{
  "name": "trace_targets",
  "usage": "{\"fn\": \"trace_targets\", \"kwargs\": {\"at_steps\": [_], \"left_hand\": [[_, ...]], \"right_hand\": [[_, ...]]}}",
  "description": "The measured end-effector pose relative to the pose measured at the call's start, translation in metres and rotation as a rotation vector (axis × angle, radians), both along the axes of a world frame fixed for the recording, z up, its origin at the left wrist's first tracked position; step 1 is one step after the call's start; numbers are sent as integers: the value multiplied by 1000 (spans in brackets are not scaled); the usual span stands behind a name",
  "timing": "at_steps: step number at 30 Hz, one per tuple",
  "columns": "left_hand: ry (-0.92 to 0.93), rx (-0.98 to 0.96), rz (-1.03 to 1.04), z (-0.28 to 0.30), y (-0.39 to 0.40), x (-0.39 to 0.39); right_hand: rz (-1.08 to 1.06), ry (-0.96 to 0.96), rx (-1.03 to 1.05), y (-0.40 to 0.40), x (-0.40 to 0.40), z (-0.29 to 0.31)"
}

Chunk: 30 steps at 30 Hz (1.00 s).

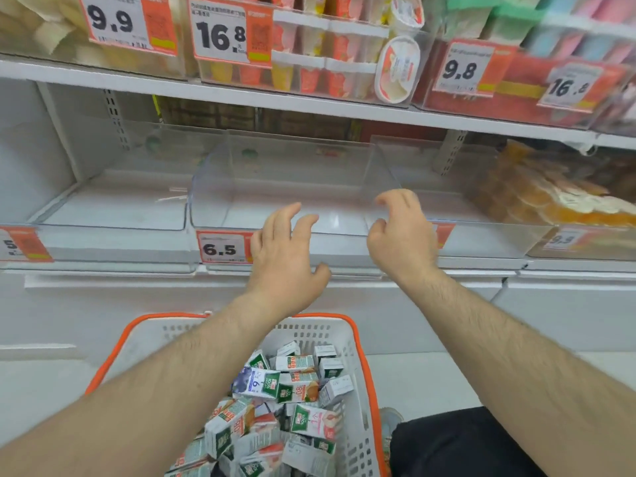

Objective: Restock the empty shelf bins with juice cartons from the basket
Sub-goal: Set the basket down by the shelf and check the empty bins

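A white basket with an orange rim [364,366] stands on the floor below me, holding several small juice cartons [292,383] piled loosely. Above it, clear plastic shelf bins run along the lower shelf: the middle bin [292,187] and the left bin [113,201] hold nothing. My left hand [285,256] hovers in front of the middle bin's front wall, fingers loosely curled, holding nothing. My right hand [401,235] hangs beside it at the bin's right divider, fingers also relaxed and empty.
A bin at the right [550,197] holds orange packets. The upper shelf [309,105] carries bins of cups and packs with price tags 9.9, 16.8 and 9.8. A 6.5 price tag [223,247] hangs on the middle bin. My dark-clothed knee [464,442] is at lower right.
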<state>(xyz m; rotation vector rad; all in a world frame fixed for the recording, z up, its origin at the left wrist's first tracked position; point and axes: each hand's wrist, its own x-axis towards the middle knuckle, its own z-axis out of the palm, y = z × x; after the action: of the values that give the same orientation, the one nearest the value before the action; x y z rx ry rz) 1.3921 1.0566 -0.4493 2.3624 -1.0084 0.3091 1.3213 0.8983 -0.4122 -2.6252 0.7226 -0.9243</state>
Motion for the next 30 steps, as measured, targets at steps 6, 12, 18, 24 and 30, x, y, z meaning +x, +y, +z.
{"fn": "trace_targets", "kwargs": {"at_steps": [6, 12, 18, 24, 30], "left_hand": [[-36, 4, -102, -3, -87, -30], [38, 48, 15, -2, -134, -24], [-26, 38, 21, -15, -142, -29], [-38, -2, 5, -19, -141, -27], [-19, 17, -10, -18, -141, -26]], "right_hand": [[-293, 10, 152, -102, -25, -15], [-378, 338, 164, -162, -32, -28], [-365, 228, 120, -184, -30, -25], [-330, 127, 143, -186, -32, -31], [-353, 35, 122, -181, -24, -19]]}}
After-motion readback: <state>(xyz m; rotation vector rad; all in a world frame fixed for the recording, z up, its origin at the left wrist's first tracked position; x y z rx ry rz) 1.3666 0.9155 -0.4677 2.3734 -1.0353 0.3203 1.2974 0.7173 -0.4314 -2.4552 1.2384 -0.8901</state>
